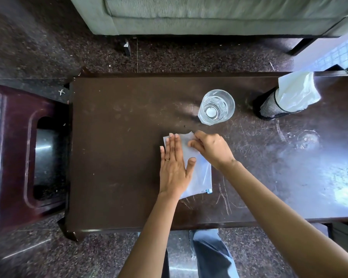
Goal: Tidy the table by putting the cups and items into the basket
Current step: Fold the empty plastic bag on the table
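A pale, flat sheet of folded paper or plastic (pixel 197 171) lies near the middle of a dark wooden table (pixel 117 157), its long axis running from the person's near right toward the far left. The left hand (pixel 174 169) lies open and flat on the sheet's left half, fingers straight, pinning it down — it grips nothing. The right hand (pixel 210 148) is curled at the sheet's far corner, thumb and fingers pinching the lifted edge (whether to fold it or peel it up cannot be told). Both hands touch the sheet, so neither has to reach.

Just beyond the right hand stands an empty clear drinking glass (pixel 216 106), upright. Farther right, near the table's far edge, sits a black mesh basket (pixel 269 106) with a white bag (pixel 296 93) bunched in its mouth — the sheet's likely destination, on the right hand's side.
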`<act>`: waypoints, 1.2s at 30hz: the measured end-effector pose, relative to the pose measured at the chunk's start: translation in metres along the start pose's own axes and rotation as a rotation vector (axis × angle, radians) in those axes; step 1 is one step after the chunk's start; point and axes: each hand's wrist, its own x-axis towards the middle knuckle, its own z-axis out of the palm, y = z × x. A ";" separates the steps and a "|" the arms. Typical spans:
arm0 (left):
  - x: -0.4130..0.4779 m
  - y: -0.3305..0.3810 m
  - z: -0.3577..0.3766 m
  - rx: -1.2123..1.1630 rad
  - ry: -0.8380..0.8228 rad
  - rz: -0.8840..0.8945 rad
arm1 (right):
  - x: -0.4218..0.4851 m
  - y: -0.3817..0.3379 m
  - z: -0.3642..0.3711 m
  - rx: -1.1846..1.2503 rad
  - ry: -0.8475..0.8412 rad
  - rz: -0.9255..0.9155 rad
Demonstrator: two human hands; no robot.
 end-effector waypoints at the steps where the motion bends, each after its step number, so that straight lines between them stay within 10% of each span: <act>1: 0.001 -0.001 0.001 0.025 -0.013 -0.006 | 0.000 0.001 0.002 0.034 0.004 0.033; 13: -0.002 -0.007 0.013 0.333 0.032 0.061 | -0.026 -0.018 0.024 0.220 0.138 0.375; 23: 0.006 -0.005 -0.009 0.121 -0.016 0.002 | -0.041 -0.027 0.026 0.281 -0.199 0.728; 36: -0.028 -0.046 -0.148 -1.319 0.236 -0.718 | -0.018 -0.107 -0.006 1.070 -0.388 0.342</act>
